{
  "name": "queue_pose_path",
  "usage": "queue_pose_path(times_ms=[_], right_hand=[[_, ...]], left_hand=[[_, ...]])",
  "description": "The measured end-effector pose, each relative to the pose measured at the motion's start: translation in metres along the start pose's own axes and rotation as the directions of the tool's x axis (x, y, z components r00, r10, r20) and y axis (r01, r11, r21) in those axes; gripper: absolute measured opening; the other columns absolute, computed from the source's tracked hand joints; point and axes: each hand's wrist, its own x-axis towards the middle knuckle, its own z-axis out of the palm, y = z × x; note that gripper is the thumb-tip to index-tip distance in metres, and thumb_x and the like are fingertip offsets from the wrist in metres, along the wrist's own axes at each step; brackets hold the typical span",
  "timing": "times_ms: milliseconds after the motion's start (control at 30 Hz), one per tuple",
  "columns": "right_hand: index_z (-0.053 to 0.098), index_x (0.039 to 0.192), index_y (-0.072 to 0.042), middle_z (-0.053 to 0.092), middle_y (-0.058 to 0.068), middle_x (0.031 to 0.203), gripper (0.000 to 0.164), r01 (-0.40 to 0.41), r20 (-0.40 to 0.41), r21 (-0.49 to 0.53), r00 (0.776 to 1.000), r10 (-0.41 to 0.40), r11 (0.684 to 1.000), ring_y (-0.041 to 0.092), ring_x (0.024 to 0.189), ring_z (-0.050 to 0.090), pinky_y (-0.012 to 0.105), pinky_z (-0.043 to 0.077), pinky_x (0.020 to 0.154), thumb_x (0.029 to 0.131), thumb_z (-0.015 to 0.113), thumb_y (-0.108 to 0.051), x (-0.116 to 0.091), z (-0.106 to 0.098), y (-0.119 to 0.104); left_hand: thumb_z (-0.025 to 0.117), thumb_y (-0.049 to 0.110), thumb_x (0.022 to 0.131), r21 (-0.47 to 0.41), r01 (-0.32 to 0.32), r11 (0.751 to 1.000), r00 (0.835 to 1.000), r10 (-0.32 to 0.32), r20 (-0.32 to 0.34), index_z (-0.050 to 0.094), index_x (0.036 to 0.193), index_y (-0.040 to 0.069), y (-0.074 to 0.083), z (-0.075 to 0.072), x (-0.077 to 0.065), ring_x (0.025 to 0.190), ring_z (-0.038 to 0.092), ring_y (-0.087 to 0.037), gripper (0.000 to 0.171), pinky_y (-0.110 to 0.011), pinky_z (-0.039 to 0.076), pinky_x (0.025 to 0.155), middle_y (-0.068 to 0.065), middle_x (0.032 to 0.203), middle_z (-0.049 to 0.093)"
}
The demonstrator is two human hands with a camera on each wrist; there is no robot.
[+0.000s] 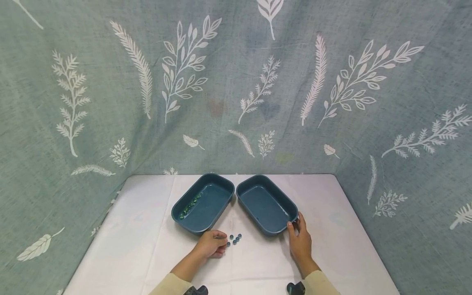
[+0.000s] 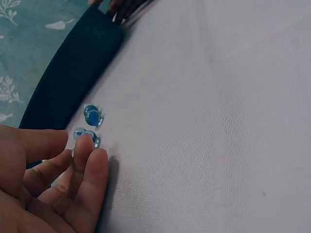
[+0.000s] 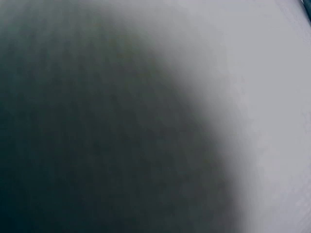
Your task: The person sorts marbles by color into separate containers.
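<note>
Several blue glass marbles lie on the white cloth between the two trays' near ends. My left hand is right beside them, its fingertips at the nearest marble. In the left wrist view, thumb and fingers are loosely bent with a gap between them, and marbles show just past the fingertips. My right hand grips the near right corner of the right blue tray, thumb at the rim and fingers around the outside. A dark blur fills most of the right wrist view, hiding that hand.
A second blue tray stands at the left, angled away, with a row of green marbles along its left side. White cloth covers the table. A leaf-patterned curtain hangs behind and at both sides.
</note>
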Motion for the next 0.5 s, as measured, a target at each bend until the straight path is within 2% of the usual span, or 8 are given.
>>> queue_pose_path(times_ms=[133,267,500], right_hand=[[0.029,0.153,-0.016,0.050,0.019,0.140,0.063,-0.001,0.001,-0.004,1.000,0.001,1.000,0.034,0.127,0.049,0.055,0.033,0.107,0.100,0.054,-0.039,-0.0001,0.0001,0.0002],[0.029,0.152,-0.015,0.050,0.020,0.140,0.064,0.002,0.005,-0.002,1.000,-0.002,1.000,0.035,0.127,0.049,0.055,0.033,0.106,0.100,0.053,-0.041,-0.0004,-0.0006,-0.0007],[0.029,0.153,-0.014,0.050,0.021,0.139,0.064,0.008,0.009,-0.004,1.000,-0.008,1.000,0.035,0.126,0.050,0.055,0.035,0.105,0.100,0.053,-0.041,-0.0008,-0.0012,-0.0024]], left_hand=[[0.064,0.005,0.090,-0.001,-0.006,1.000,1.000,0.006,-0.018,0.064,0.106,-0.002,-0.0038,0.0014,0.0046,0.062,0.063,-0.017,0.018,-0.032,0.057,0.056,-0.009,0.079,0.066],[0.064,0.003,0.089,0.035,-0.033,0.999,0.999,0.035,-0.041,0.064,0.098,-0.002,-0.0068,0.0041,0.0087,0.056,0.061,-0.015,0.010,-0.030,0.056,0.052,-0.009,0.072,0.064],[0.063,0.003,0.089,0.058,-0.044,0.997,0.997,0.048,-0.057,0.063,0.091,-0.002,-0.0048,0.0063,0.0084,0.055,0.061,-0.015,0.005,-0.030,0.055,0.050,-0.008,0.069,0.063]])
